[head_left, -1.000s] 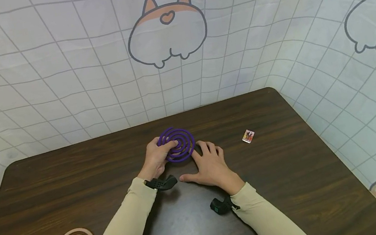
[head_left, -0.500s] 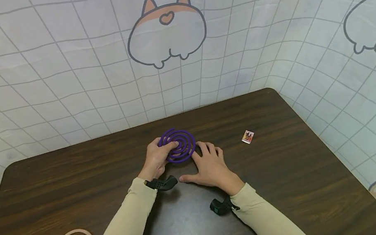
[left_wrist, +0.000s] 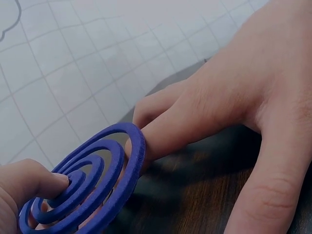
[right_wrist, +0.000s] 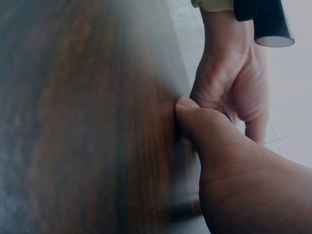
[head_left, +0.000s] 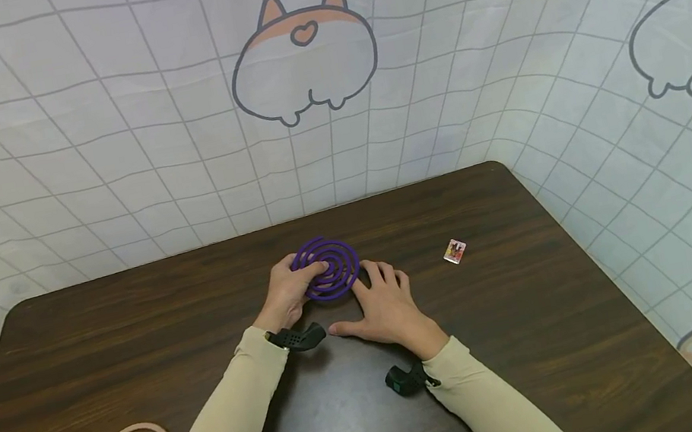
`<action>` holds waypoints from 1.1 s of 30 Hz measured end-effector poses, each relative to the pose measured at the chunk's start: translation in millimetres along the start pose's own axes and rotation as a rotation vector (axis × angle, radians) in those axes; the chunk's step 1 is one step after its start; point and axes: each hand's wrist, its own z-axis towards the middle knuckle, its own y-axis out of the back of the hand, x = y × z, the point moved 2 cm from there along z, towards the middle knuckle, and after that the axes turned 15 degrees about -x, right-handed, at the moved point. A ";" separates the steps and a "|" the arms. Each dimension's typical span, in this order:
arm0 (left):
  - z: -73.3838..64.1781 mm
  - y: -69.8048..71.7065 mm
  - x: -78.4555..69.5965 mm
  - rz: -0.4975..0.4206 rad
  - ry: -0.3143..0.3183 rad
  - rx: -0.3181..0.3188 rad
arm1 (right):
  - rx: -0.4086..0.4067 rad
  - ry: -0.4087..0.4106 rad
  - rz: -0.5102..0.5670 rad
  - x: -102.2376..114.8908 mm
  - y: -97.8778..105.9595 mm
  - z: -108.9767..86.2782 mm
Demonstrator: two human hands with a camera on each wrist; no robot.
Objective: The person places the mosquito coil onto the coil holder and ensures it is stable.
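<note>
The head view was bright and evenly lit, with a pale glare on the dark brown wood-grain tabletop (head_left: 327, 424). Both wrist views were dimmer: in the left, shadow darkened the tabletop beneath the bare right hand (left_wrist: 239, 92); in the right, the grain blurred and the white grid-patterned fabric wall (right_wrist: 292, 114) looked washed out.

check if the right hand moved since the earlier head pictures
No; in the head view, the right hand shows no clear shift either way against the small printed card on the table.
</note>
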 end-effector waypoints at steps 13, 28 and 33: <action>-0.5 0.1 -3.5 0.015 -0.010 -0.002 | 0.003 0.007 -0.014 0.1 1.2 0.8; 0.2 1.0 -6.9 0.025 -0.015 0.003 | 0.044 0.006 -0.051 0.8 1.3 1.0; 0.3 2.0 -7.0 0.031 -0.012 0.001 | 0.052 0.005 -0.055 1.1 1.1 -0.1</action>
